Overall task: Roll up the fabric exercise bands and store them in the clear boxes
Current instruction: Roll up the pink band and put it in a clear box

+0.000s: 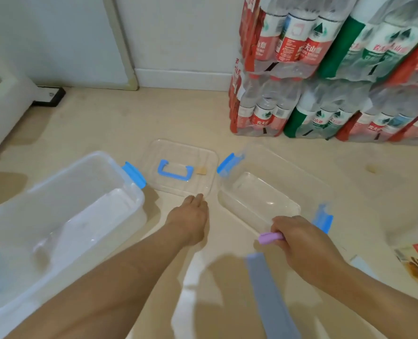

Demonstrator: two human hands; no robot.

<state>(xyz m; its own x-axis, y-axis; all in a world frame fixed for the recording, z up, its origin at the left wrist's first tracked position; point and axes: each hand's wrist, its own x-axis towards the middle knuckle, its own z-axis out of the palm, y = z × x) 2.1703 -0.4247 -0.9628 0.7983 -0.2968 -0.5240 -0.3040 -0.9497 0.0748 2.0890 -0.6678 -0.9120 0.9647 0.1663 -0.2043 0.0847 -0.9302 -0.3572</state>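
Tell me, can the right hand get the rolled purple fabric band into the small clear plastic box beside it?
Probably yes. The right hand grips the purple band at the near rim of the small clear box, which stands open; the blue-handled clear lid lies apart on the floor.

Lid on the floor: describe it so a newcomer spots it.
Near the stacked water-bottle packs sit a large clear box and a smaller clear box. The lid lies flat between them, at the fingertips of the left hand. It alone carries a blue U-shaped handle.
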